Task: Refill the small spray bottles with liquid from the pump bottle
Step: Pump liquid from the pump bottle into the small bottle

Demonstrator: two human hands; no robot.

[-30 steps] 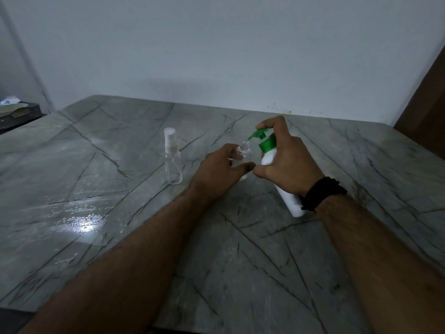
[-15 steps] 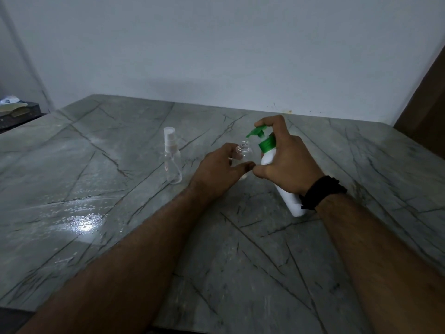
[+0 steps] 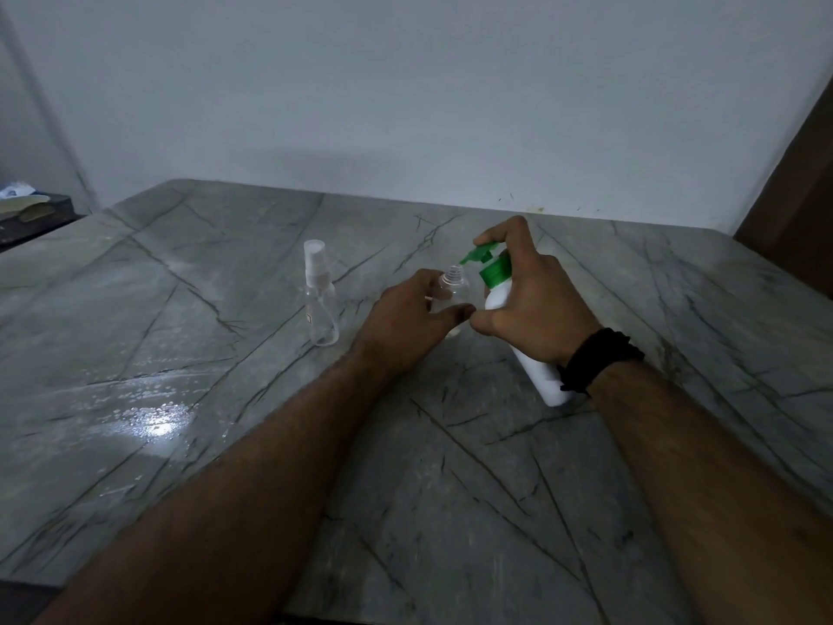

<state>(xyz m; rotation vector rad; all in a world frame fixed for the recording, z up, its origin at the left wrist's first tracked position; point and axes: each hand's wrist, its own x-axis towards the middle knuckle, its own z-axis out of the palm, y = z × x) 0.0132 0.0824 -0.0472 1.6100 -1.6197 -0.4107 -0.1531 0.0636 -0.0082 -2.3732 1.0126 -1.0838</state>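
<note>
My left hand [image 3: 408, 320] grips a small clear spray bottle [image 3: 454, 286] with its cap off and its threaded neck exposed. My right hand [image 3: 532, 304] holds the white pump bottle [image 3: 538, 369], tilted to the left, with a finger on top of its green pump head [image 3: 481, 254]. The green nozzle tip sits just above the open neck. A second clear spray bottle [image 3: 319, 300] with its white sprayer on stands upright on the marble table [image 3: 450, 466], left of my left hand.
A wet, shiny patch [image 3: 148, 421] lies on the table at the left. A dark box with papers [image 3: 31, 214] sits beyond the table's left edge. A white wall runs behind, with a brown door frame [image 3: 793, 209] at the right.
The pump bottle and my right hand have shifted very slightly; the finger stays on the pump head. My left hand and both small bottles are where they were.
</note>
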